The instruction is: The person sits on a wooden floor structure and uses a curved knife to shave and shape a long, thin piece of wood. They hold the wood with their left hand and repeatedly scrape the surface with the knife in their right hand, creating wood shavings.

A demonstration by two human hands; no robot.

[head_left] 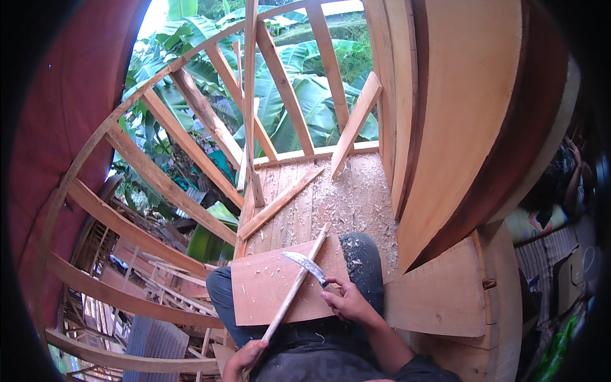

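My left hand (251, 354) is closed around the lower end of a long, pale wooden stick (289, 298). The stick slants up and to the right across a flat wooden board (254, 286), which lies over my thighs. In my right hand (347, 301) is a knife (307, 263) with a curved blade and a dark handle, its fingers wrapped round the handle. The blade points up and left, crossing over the stick; whether its edge touches the wood I cannot tell. A few light shavings lie on the board.
Shavings cover the plank floor (318, 197) ahead, where a loose batten (283, 202) lies. A slatted wooden railing (172, 178) curves round the left and front. Large wooden planks (464, 108) stand at the right, above a thick wood piece (439, 296). Banana leaves grow beyond the railing.
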